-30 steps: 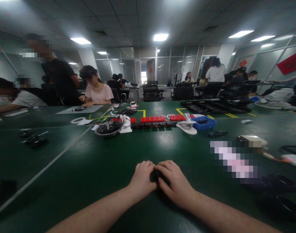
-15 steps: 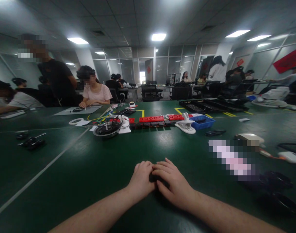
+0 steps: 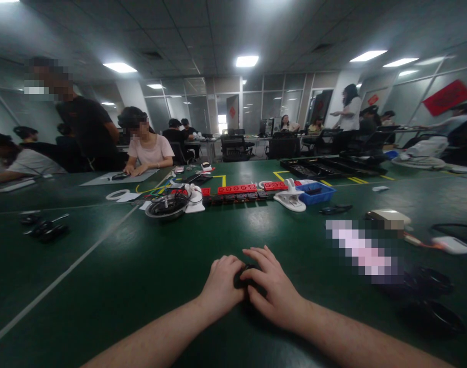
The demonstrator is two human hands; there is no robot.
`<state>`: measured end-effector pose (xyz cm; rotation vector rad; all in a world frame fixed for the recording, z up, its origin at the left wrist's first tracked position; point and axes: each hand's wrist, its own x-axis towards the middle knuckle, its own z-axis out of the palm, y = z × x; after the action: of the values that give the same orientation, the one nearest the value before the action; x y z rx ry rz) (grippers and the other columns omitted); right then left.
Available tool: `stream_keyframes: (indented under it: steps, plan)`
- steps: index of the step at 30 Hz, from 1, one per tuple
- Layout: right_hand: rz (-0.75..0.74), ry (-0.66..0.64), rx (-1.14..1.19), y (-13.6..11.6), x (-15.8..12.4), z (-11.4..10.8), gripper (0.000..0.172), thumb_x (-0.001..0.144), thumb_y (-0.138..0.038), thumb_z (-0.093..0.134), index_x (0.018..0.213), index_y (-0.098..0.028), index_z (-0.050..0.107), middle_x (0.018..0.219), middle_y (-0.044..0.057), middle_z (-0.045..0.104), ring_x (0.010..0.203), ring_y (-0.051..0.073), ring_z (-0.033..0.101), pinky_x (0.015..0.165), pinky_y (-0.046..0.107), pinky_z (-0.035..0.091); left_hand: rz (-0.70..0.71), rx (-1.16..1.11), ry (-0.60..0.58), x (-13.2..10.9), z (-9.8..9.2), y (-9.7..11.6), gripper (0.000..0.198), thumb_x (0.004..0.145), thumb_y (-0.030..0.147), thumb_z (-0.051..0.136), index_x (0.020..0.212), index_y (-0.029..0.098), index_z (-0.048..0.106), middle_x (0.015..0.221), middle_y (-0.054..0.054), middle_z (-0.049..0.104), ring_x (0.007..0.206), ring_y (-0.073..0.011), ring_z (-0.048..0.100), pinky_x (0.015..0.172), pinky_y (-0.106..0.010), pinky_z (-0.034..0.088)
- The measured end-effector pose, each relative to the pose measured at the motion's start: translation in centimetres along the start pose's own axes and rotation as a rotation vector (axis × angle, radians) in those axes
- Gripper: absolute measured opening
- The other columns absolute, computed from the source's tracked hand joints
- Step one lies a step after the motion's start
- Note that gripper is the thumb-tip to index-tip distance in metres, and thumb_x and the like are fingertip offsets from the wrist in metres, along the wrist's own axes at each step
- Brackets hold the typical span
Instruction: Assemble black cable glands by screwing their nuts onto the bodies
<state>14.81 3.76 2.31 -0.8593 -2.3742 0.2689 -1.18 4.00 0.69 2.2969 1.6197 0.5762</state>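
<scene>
Part of a small black object (image 3: 239, 280) shows between the left hand (image 3: 223, 282) and the right hand (image 3: 275, 291), low over the green tabletop (image 3: 172, 266). The left hand, back upward, has its fingers bent closely round the object's left side, their tips partly hidden. The right hand is looser: its fingers fan apart, well open, the index bent inward over the object, the thumb below; how firmly it touches cannot be told. Both forearms (image 3: 160, 324) slant inward from the near side. Beyond the fingers stand a white clip (image 3: 290, 198), a row of red blocks (image 3: 237, 189) and a blue tray (image 3: 322, 197). Dark round items (image 3: 433, 318) lie well to their right.
</scene>
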Motion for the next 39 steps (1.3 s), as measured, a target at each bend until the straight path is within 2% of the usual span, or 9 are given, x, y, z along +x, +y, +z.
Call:
stream_keyframes:
  steps: [11, 17, 19, 21, 24, 26, 29, 31, 39]
  plan:
    - [0.018, -0.068, -0.006, -0.23, 0.13, -0.09, 0.021, 0.067, -0.013, 0.048, 0.084, -0.021, 0.058, 0.122, 0.007, 0.044, 0.118, 0.024, 0.031, 0.1, 0.05, 0.016, -0.023, -0.001, -0.016, 0.02, -0.14, 0.26, 0.017, 0.063, 0.019, 0.056, 0.079, 0.02, 0.053, 0.087, 0.001, 0.053, 0.085, -0.0171, 0.046, 0.076, -0.03, 0.034]
    - [-0.03, -0.053, -0.035, -0.46, -0.08, -0.07, 0.016, 0.07, -0.015, 0.048, 0.081, -0.021, 0.059, 0.121, 0.006, 0.043, 0.118, 0.024, 0.03, 0.101, 0.05, 0.014, -0.043, 0.006, -0.031, 0.03, -0.18, 0.31, 0.023, 0.061, 0.015, 0.054, 0.083, 0.02, 0.053, 0.089, -0.001, 0.054, 0.086, -0.0181, 0.047, 0.077, -0.031, 0.035]
    - [-0.057, -0.053, -0.014, -0.49, -0.05, -0.15, 0.017, 0.072, -0.015, 0.048, 0.084, -0.02, 0.058, 0.117, 0.006, 0.046, 0.114, 0.022, 0.035, 0.1, 0.047, 0.02, -0.039, 0.01, -0.037, 0.04, -0.19, 0.33, 0.025, 0.062, 0.015, 0.053, 0.087, 0.02, 0.054, 0.09, -0.001, 0.054, 0.087, -0.0183, 0.047, 0.078, -0.032, 0.035]
    - [-0.057, -0.04, 0.019, -0.47, 0.05, -0.2, 0.023, 0.074, -0.015, 0.048, 0.096, -0.02, 0.055, 0.112, 0.007, 0.048, 0.108, 0.021, 0.04, 0.096, 0.043, 0.03, -0.039, 0.008, -0.05, 0.06, -0.24, 0.37, 0.025, 0.064, 0.019, 0.054, 0.089, 0.02, 0.054, 0.091, -0.001, 0.054, 0.087, -0.0185, 0.047, 0.078, -0.032, 0.035]
    - [0.031, 0.04, 0.013, -0.31, 0.24, -0.08, 0.035, 0.074, -0.021, 0.054, 0.108, -0.019, 0.048, 0.108, 0.009, 0.049, 0.099, 0.022, 0.045, 0.086, 0.039, 0.04, -0.037, 0.014, -0.061, 0.09, -0.37, 0.46, 0.025, 0.064, 0.022, 0.056, 0.089, 0.021, 0.053, 0.092, -0.001, 0.053, 0.088, -0.0189, 0.046, 0.079, -0.032, 0.035]
    - [0.105, 0.067, -0.017, -0.12, 0.35, 0.14, 0.035, 0.071, -0.024, 0.059, 0.104, -0.018, 0.05, 0.102, 0.009, 0.051, 0.094, 0.023, 0.047, 0.081, 0.039, 0.042, -0.037, 0.017, -0.058, 0.09, -0.46, 0.54, 0.024, 0.063, 0.022, 0.057, 0.087, 0.021, 0.053, 0.091, -0.001, 0.053, 0.088, -0.019, 0.046, 0.079, -0.032, 0.035]
    - [0.144, 0.033, -0.021, 0.19, 0.44, 0.45, 0.026, 0.07, -0.021, 0.06, 0.095, -0.018, 0.053, 0.092, 0.007, 0.052, 0.086, 0.021, 0.048, 0.076, 0.036, 0.044, -0.04, 0.005, -0.048, 0.08, -0.59, 0.68, 0.021, 0.062, 0.02, 0.057, 0.082, 0.02, 0.052, 0.088, 0.0, 0.053, 0.086, -0.0188, 0.046, 0.077, -0.032, 0.035]
    - [0.124, 0.019, 0.01, 0.31, 0.45, 0.5, 0.025, 0.071, -0.016, 0.056, 0.095, -0.018, 0.053, 0.091, 0.006, 0.052, 0.085, 0.019, 0.047, 0.075, 0.035, 0.043, -0.046, 0.002, -0.047, 0.04, -0.64, 0.76, 0.019, 0.062, 0.02, 0.056, 0.08, 0.02, 0.052, 0.087, 0.0, 0.052, 0.085, -0.0189, 0.046, 0.076, -0.031, 0.035]
    - [-0.03, -0.026, 0.168, -0.01, 0.43, -0.18, 0.038, 0.067, -0.004, 0.043, 0.102, -0.018, 0.051, 0.101, 0.005, 0.054, 0.093, 0.018, 0.046, 0.086, 0.036, 0.038, -0.042, 0.028, -0.034, -0.03, -0.3, 0.56, 0.019, 0.062, 0.02, 0.056, 0.081, 0.02, 0.052, 0.086, 0.0, 0.052, 0.085, -0.0183, 0.046, 0.076, -0.031, 0.034]
